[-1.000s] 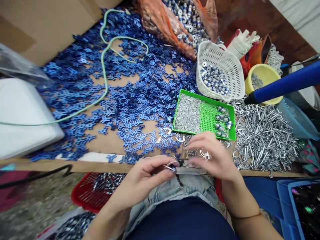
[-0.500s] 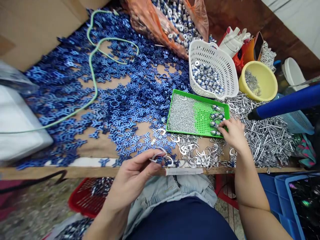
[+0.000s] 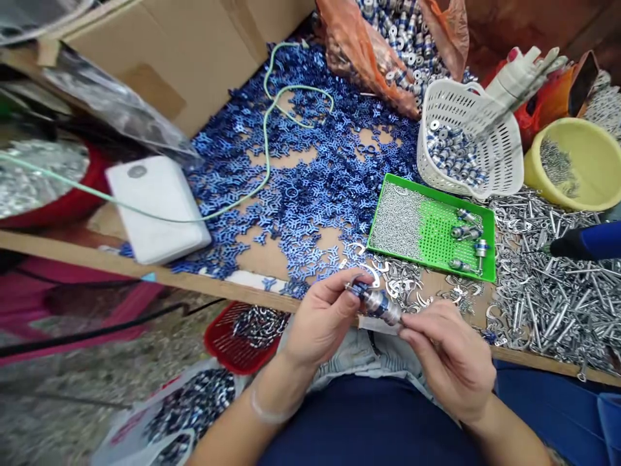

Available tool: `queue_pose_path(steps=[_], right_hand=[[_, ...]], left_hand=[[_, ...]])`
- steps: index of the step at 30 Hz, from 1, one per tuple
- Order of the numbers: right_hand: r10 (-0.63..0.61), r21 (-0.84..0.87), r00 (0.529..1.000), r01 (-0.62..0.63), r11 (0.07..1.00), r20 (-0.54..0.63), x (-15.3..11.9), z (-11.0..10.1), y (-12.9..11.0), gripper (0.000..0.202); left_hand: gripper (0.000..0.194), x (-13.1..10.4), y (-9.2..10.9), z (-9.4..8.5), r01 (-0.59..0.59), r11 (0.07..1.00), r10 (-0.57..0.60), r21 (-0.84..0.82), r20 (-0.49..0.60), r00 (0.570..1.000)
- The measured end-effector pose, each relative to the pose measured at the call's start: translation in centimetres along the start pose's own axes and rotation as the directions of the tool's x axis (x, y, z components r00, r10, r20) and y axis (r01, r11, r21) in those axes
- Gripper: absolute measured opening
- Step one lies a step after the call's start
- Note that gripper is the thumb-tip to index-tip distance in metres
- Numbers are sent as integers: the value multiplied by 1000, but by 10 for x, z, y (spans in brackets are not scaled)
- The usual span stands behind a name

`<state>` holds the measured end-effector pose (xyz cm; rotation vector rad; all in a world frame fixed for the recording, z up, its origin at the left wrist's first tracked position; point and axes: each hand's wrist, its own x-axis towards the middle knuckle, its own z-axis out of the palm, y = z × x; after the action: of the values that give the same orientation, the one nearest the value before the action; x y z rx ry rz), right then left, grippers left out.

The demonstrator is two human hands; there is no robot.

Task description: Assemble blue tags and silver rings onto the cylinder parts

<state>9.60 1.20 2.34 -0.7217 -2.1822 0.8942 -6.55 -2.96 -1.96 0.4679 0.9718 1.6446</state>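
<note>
My left hand [image 3: 315, 323] pinches a curved silver claw piece with a blue three-armed bracket [image 3: 359, 289] beside the thumb and forefinger. My right hand [image 3: 451, 356] grips the near end of a silver-and-blue cylinder part [image 3: 383, 306] between thumb and fingertips. The cylinder's far end meets the bracket; whether it is seated in it I cannot tell. Beyond the hands lies a green tray [image 3: 491, 249] of tiny silver pieces, with several similar cylinders at its right end. Loose silver claws [image 3: 398, 285] lie between the tray and my hands.
Blue three-armed pieces [image 3: 320, 175] cover the table's left part, crossed by a green cord [image 3: 266, 145]. A white basket [image 3: 507, 152], a yellow bowl [image 3: 599, 158] and an orange bag [image 3: 354, 52] stand at the back. Silver pins [image 3: 548, 291] and a blue-handled tool [image 3: 596, 239] are right.
My right hand has left the green tray with a cylinder part and come to my left hand. The part now meets the pieces held there. My view has swung left.
</note>
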Motion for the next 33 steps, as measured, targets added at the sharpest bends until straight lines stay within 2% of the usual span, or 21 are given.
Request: queue_pose_path(steps=[3, 5, 6, 7, 9, 11, 12, 15, 16, 19, 21, 24, 26, 29, 31, 33], right_hand=[[5, -2, 1000, -5, 1000, -12, 1, -2, 0, 39], [108, 68, 994, -108, 992, -7, 0, -3, -1, 30], [204, 136, 979, -204, 970, 16, 0, -3, -2, 24], [312, 220, 948, -317, 923, 57, -1, -3, -3, 18], [500, 387, 849, -525, 758, 173, -2, -2, -4, 8], [595, 483, 763, -633, 605, 254, -3, 0, -4, 7], [614, 500, 750, -641, 582, 246, -4, 2, -3, 7], [607, 507, 782, -585, 634, 143, -7, 7, 0, 5], [607, 530, 783, -575, 623, 136, -8, 9, 1, 5], [644, 672, 741, -576, 465, 190, -8, 18, 8, 10], [668, 744, 724, -541, 393, 174, -7, 24, 12, 15], [661, 788, 742, -471, 396, 111, -8, 31, 16, 14], [642, 796, 763, -433, 423, 74, -10, 34, 16, 11], [611, 778, 790, -409, 476, 41, -15, 40, 15, 11], [595, 747, 803, -413, 521, 30, -18, 47, 17, 11], [563, 653, 826, -410, 637, -30, -20, 51, 19, 11]], left_hand=[[24, -1, 3, -5, -45, 998, 43, 45, 33, 999], [18, 0, 7, -11, -126, 985, 112, 116, 119, 987], [16, 1, 9, -13, -175, 972, 147, 158, 174, 974], [16, 2, 12, -16, -220, 954, 171, 204, 230, 958], [17, 4, 18, -19, -269, 920, 179, 284, 306, 935], [18, 5, 23, -20, -272, 905, 156, 327, 339, 928], [17, 5, 24, -20, -264, 905, 145, 335, 339, 929], [16, 6, 26, -18, -237, 911, 120, 338, 332, 936], [16, 5, 26, -17, -229, 912, 110, 341, 334, 936], [18, 4, 27, -15, -214, 910, 88, 355, 338, 937], [20, 2, 29, -14, -207, 906, 85, 369, 321, 943], [21, 0, 32, -15, -167, 920, 56, 355, 303, 951], [20, 1, 31, -16, -88, 954, -4, 288, 302, 953], [15, 5, 24, -13, 164, 985, -170, 47, 334, 927], [10, 7, 16, -4, 334, 926, -252, -176, 370, 894], [10, 8, 7, 7, 396, 844, -265, -362, 362, 894]])
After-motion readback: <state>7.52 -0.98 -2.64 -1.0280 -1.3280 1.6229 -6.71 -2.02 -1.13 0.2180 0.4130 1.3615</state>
